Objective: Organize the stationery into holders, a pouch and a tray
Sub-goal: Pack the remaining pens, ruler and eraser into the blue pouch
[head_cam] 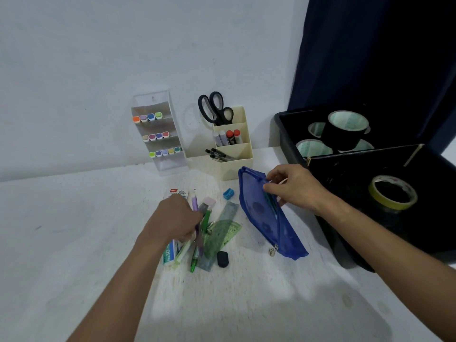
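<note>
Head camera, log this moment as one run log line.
phase: filling pouch | left hand: grips purple pencil in loose pile | right hand: holds blue pouch open | sharpener: loose on table

A dark blue curtain (370, 50) hangs against the white wall (98, 58) at right.

Left hand (176, 219) covers fingertips and upper part of purple pen (195, 206). Right hand (293, 187) hides pouch (267, 215) opening edge. Staple box (170, 254) print partly covered. Both forearms cut by bottom edge.
</note>
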Available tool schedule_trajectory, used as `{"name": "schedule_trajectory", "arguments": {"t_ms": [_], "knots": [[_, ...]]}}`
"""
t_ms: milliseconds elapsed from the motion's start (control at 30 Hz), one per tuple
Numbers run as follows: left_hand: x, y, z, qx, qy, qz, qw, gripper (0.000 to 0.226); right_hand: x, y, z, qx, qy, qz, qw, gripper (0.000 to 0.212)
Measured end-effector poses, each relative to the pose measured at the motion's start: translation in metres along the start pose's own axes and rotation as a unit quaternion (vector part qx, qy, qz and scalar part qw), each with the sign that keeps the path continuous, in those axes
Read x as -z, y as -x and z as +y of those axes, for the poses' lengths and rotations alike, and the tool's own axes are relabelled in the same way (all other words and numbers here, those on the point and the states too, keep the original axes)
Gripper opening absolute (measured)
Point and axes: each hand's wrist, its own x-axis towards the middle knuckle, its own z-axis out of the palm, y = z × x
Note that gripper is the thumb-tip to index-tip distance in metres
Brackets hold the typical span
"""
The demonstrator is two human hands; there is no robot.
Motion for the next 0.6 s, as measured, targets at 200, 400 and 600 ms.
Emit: {"name": "schedule_trajectory", "arguments": {"t_ms": [200, 400, 600], "knots": [[-0.001, 0.011, 0.050, -0.083, 0.210, -0.060, 0.972, 0.034, 0.001, -0.002, 0.000, -0.002, -0.003, 0.026, 1.000, 0.013], [-0.042, 0.005, 0.100, -0.091, 0.179, -0.088, 0.976, 0.023, 0.001, -0.002, 0.000, 0.002, -0.025, 0.037, 0.999, 0.012], [-0.054, -0.006, 0.098, -0.116, 0.150, -0.005, 0.982, 0.033, 0.001, -0.003, 0.002, 0.001, -0.021, 0.040, 0.999, 0.015]]}}
